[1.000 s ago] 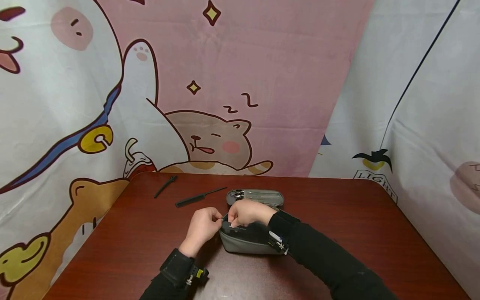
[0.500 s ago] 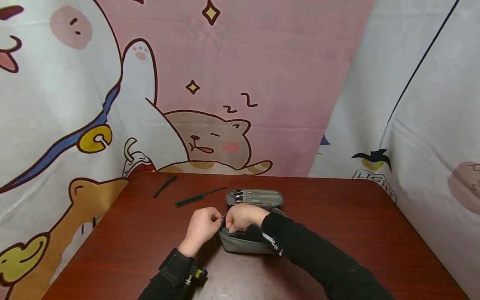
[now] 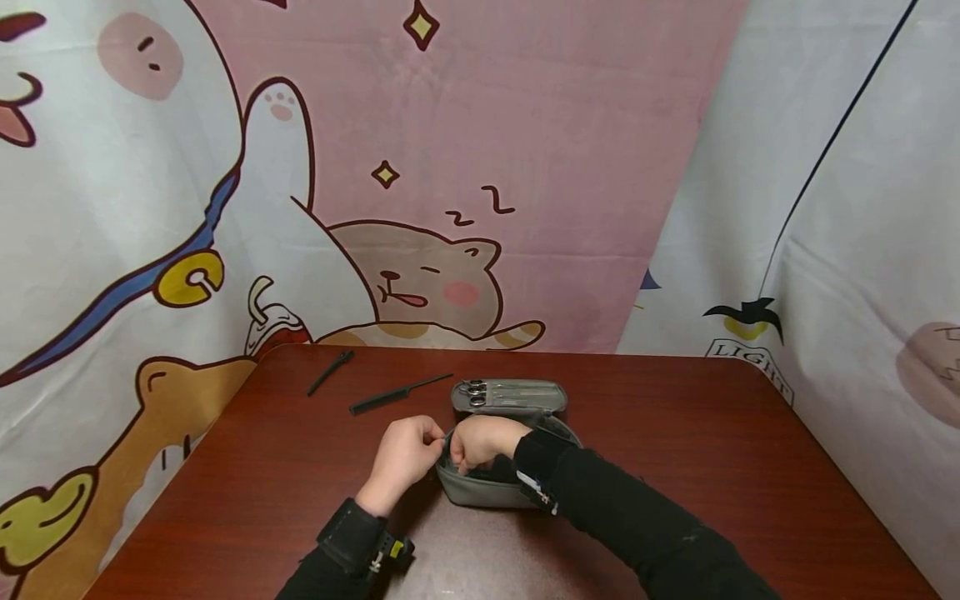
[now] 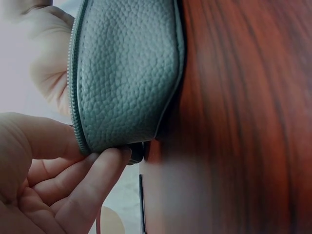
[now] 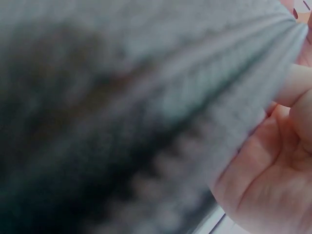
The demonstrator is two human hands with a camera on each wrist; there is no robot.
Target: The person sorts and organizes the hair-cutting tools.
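A grey pebbled-leather zip pouch (image 3: 487, 495) stands unzipped on the table, its opening upward. My left hand (image 3: 405, 457) pinches the zipped rim at the pouch's left end; in the left wrist view thumb and fingers close on that zipper (image 4: 74, 92) corner. My right hand (image 3: 483, 440) reaches down into the pouch's mouth with bent fingers. Its fingertips are hidden inside, so whether they hold anything does not show. Beyond the rim, part of the right hand (image 4: 51, 63) appears in the left wrist view. The right wrist view is mostly blurred pouch wall, with the left hand (image 5: 263, 175) at its right.
Just behind the pouch lies a grey lid or case part (image 3: 558, 400) carrying small scissors (image 3: 476, 392) and slim tools. A black tail comb (image 3: 382, 402) and a slim dark clip-like item (image 3: 330, 372) lie at the back left of the brown table (image 3: 675, 442).
My right hand has shifted slightly left and its fingers have gone lower into the pouch. A dark flat thing under its fingers has dropped from sight. The left hand keeps its pinch.
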